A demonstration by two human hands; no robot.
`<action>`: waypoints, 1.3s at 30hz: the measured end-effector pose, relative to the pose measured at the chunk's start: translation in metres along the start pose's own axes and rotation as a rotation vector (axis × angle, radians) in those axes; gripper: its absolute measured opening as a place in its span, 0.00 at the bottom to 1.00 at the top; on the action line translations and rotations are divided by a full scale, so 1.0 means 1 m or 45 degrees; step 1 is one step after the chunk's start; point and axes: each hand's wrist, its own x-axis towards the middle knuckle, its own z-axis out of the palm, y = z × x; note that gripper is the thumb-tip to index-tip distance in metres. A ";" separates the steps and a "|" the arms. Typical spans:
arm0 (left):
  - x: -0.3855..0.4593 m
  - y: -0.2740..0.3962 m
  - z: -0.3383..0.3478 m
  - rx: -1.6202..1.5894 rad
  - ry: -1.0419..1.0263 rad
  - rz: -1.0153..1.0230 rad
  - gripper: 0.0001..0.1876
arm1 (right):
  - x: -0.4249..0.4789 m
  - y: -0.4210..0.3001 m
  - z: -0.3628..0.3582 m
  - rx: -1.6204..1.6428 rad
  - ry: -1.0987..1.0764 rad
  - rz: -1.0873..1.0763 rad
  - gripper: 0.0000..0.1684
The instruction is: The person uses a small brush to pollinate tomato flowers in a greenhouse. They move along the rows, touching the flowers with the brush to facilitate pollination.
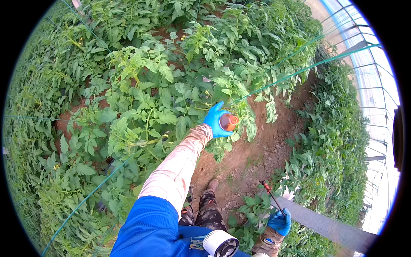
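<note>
My left hand (214, 121), in a blue glove, is wrapped around a small clear bottle (227, 122) with reddish-orange liquid in it. The bottle's round orange-red mouth faces up towards me. Leafy tomato plants (154, 109) surround that hand, and leaves hang just beside the bottle. Down at the lower right, my right hand (280, 222), gloved in blue as well, grips the lower end of a thin dark stick (276, 201). Red material is wound around the stick's upper end, which points up and left, apart from the bottle.
Green twine (308, 66) runs taut past the left hand. A bare soil path (253, 154) lies between plant rows. Near the right hand, a flat grey bar (324, 221) slants across. A white portable fan (221, 243) hangs at my chest. Greenhouse framing (369, 88) curves along the right.
</note>
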 end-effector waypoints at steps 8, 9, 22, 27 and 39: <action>0.052 0.001 0.048 0.128 -0.330 -0.129 0.50 | -0.005 0.006 -0.003 0.031 0.050 0.091 0.14; 0.052 0.001 0.048 0.161 -0.306 -0.118 0.50 | -0.003 0.006 -0.001 -0.003 -0.034 0.119 0.14; 0.035 0.006 0.059 0.266 -0.378 0.035 0.40 | 0.014 0.033 0.026 0.075 -0.272 0.149 0.15; 0.025 0.013 0.063 0.262 -0.387 0.042 0.35 | 0.023 0.037 0.030 -0.028 -0.194 0.086 0.15; -0.006 0.014 0.076 0.167 -0.222 0.093 0.32 | 0.039 0.091 0.103 -0.429 -0.645 -0.179 0.17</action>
